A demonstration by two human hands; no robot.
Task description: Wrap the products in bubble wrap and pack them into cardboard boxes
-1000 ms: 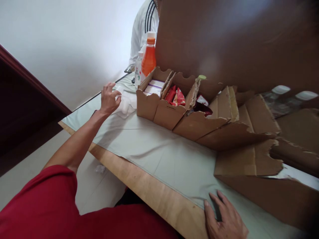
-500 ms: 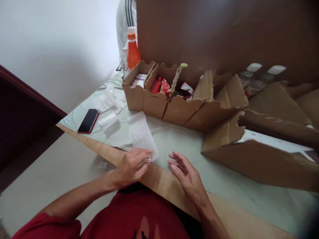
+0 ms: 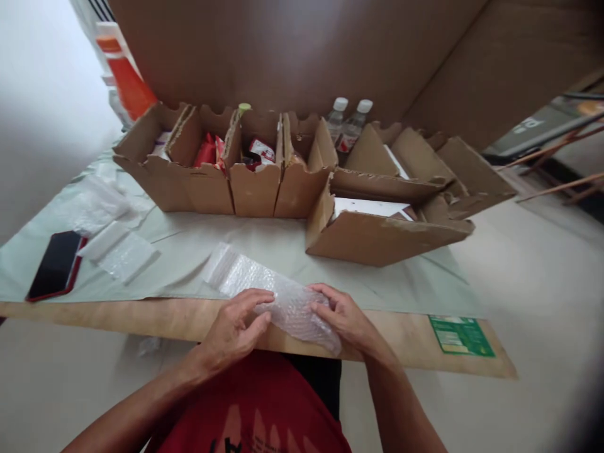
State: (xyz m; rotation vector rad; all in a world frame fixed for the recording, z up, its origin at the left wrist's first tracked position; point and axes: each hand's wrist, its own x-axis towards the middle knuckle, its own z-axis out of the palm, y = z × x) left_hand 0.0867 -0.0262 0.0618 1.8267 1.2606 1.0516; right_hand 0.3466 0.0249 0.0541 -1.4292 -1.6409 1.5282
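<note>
A clear bubble wrap bag [image 3: 287, 301] lies slantwise at the front edge of the table, its near end reaching over the bare wood strip. My left hand [image 3: 240, 322] is at the bag's left side, thumb and index finger apart, fingertips by its edge. From the other side, my right hand [image 3: 343, 316] has its curled fingers on the bag and grips it near the right end; part of that grip is hidden. Another flattened bubble wrap piece [image 3: 123, 251] and crumpled clear wrap [image 3: 97, 204] rest farther left.
A phone [image 3: 55, 264] in a red case lies at the left. Cardboard bins [image 3: 255, 192] with packets line the back, and a wider cardboard box [image 3: 377, 239] stands at the right. Behind are an orange bottle [image 3: 125, 78] and two clear bottles [image 3: 352, 129]. A green packet [image 3: 461, 335] sits front right.
The view has swung to the right. My right hand, formerly apart from the bubble wrap bag, is now on it. My left hand's fingers have loosened from around the bag's end.
</note>
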